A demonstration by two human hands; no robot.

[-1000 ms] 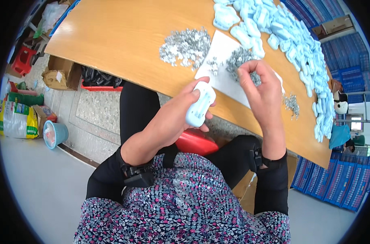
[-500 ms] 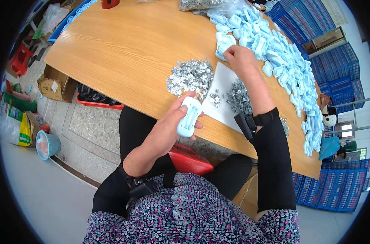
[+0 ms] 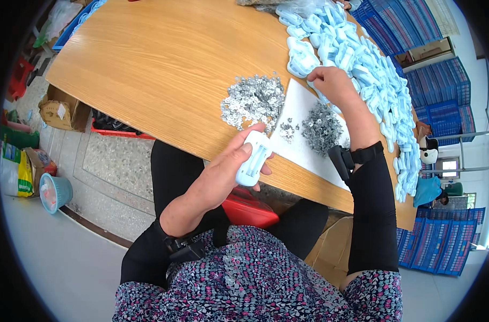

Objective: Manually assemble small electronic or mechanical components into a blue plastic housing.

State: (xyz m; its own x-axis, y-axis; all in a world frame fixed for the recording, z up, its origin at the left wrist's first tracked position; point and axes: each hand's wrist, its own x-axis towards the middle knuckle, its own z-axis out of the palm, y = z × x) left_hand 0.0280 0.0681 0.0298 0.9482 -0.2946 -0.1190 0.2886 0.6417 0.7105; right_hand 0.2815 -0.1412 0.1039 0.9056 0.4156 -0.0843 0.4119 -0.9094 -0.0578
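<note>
My left hand (image 3: 223, 172) holds a light blue plastic casing (image 3: 254, 159) with a long slotted recess on its upper side. The thumb rests on the casing's edge, with the fingers wrapped beneath it. Over the table's right part, my right hand (image 3: 333, 86) has its fingers drawn together; whether something small sits in them is hidden. Just beyond its fingertips lie light blue casings (image 3: 302, 56), part of a big heap (image 3: 357, 70). Nearer me is a pile of shiny metal pieces (image 3: 255, 102). Darker small metal parts (image 3: 322, 127) lie on a white sheet (image 3: 303, 153).
The wooden table (image 3: 158, 64) curves around me. Blue racks (image 3: 437, 80) stand at the right. On the floor at left are a light blue basket (image 3: 56, 192), a cardboard box (image 3: 64, 110) and a red crate (image 3: 121, 133). Below the table edge is a red stool (image 3: 247, 206).
My right hand has shifted a little right and nearer to me, away from the closest casings. My left hand still holds its casing in nearly the same place. The view has tilted slightly.
</note>
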